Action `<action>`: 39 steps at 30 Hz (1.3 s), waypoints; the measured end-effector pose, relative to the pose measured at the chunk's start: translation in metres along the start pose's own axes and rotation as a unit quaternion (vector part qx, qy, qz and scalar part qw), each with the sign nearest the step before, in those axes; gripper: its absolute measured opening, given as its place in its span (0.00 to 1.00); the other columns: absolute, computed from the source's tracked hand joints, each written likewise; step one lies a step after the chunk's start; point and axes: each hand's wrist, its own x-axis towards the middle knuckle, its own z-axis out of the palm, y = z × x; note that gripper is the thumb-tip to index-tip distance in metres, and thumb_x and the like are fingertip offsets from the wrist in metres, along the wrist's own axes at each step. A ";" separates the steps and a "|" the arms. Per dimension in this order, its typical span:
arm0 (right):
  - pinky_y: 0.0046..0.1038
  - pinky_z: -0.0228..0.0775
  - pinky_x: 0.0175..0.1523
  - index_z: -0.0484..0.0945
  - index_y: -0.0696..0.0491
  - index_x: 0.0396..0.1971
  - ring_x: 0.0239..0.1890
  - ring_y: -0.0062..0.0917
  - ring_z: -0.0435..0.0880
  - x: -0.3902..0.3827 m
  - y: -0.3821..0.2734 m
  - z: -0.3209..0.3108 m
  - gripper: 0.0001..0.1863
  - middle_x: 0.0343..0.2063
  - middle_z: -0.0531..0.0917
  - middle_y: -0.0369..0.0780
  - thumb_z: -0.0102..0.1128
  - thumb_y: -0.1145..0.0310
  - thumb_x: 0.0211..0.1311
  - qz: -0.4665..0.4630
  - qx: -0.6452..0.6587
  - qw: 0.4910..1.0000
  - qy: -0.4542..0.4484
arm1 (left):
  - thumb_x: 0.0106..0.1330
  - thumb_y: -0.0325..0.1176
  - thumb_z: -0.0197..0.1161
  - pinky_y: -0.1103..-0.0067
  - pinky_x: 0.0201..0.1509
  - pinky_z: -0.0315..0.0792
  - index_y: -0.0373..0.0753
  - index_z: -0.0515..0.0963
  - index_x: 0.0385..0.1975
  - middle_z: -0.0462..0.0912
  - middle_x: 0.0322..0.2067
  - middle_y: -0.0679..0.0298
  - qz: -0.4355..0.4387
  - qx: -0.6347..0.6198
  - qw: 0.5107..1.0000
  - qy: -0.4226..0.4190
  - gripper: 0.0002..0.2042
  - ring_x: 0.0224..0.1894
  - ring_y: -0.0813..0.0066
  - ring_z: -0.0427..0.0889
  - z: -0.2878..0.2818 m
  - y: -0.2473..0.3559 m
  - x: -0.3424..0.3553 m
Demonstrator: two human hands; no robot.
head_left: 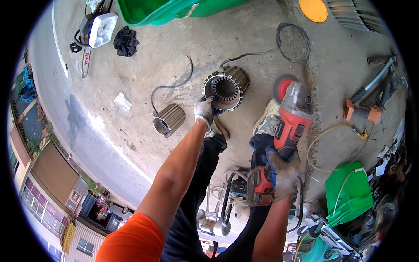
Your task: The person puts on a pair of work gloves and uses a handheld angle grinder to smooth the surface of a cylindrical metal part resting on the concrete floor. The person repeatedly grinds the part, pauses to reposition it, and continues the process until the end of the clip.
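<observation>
My left hand [203,109], in a pale work glove, grips the lower-left rim of a finned metal motor housing [235,78] with an open ring of slots and a cable running from its back. My gloved right hand [283,172] is closed on the handle of a red and grey cordless angle grinder [291,118], its battery below the hand and its disc [280,87] to the right of the housing. A smaller finned metal housing [172,118] lies on its side to the left.
Green tub [161,11] at the top; chainsaw [86,61], white container [103,29] and black cloth [125,43] upper left. Orange-handled tools [362,112], yellow hose [312,161] and green bin [347,194] at right. Cables lie on the concrete. A road runs along the left.
</observation>
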 end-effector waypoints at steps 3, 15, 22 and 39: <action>0.21 0.74 0.44 0.71 0.57 0.54 0.37 0.19 0.80 -0.004 -0.005 0.029 0.26 0.38 0.81 0.36 0.63 0.81 0.52 -0.002 -0.014 0.997 -0.081 | 0.71 0.38 0.53 0.65 0.38 0.83 0.41 0.71 0.52 0.81 0.44 0.58 0.036 -0.166 0.985 -0.028 0.14 0.42 0.59 0.83 -0.019 -0.050 0.012; 0.42 0.70 0.52 0.69 0.53 0.53 0.46 0.48 0.80 -0.010 0.001 0.076 0.32 0.41 0.82 0.51 0.65 0.60 0.46 -0.030 -0.511 0.846 -0.148 | 0.69 0.41 0.58 0.74 0.55 0.74 0.35 0.69 0.56 0.77 0.51 0.61 0.007 -0.058 0.965 -0.255 0.21 0.52 0.71 0.79 -0.030 -0.036 -0.175; 0.45 0.71 0.52 0.68 0.53 0.50 0.48 0.49 0.79 0.027 0.018 0.100 0.28 0.45 0.80 0.52 0.60 0.54 0.52 -0.040 -0.625 0.765 -0.151 | 0.62 0.31 0.67 0.82 0.44 0.74 0.35 0.72 0.50 0.80 0.40 0.66 -0.026 -0.030 0.987 -0.154 0.18 0.40 0.80 0.79 0.008 -0.027 -0.148; 0.45 0.71 0.52 0.67 0.55 0.45 0.48 0.48 0.80 0.063 -0.004 0.126 0.19 0.45 0.80 0.53 0.55 0.62 0.57 -0.100 -0.707 0.674 -0.190 | 0.62 0.45 0.67 0.79 0.35 0.71 0.34 0.75 0.43 0.80 0.31 0.67 0.050 -0.038 0.997 -0.055 0.21 0.30 0.80 0.75 0.016 -0.064 -0.081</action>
